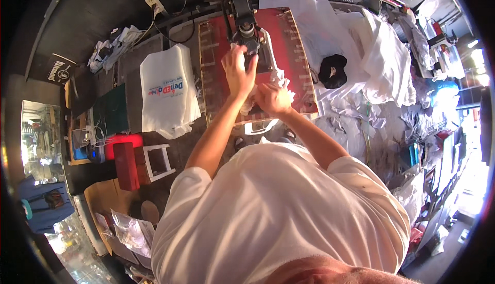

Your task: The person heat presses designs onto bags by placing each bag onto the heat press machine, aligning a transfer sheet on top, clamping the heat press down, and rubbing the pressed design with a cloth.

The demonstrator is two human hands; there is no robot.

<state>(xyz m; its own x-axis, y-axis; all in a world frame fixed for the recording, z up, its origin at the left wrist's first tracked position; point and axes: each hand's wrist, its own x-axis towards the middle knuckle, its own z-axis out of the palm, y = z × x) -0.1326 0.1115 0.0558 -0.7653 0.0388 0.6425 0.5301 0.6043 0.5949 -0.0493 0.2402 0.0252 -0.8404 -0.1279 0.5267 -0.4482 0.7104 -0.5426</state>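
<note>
One half-open left hand (239, 78) is over the press (291, 34), by its arm (242, 5); the right hand (276, 100), curled, is beside the handle (269, 52) (whether either grips, I cannot tell). White stack (162, 70): left of the press.

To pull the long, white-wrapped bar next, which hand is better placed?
Likely the right hand, curled near the long, white-wrapped bar; the left hand is farther left, by the black metal fitting.

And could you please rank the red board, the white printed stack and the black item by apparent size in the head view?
Largest to smallest:
1. Red board
2. White printed stack
3. Black item
</note>
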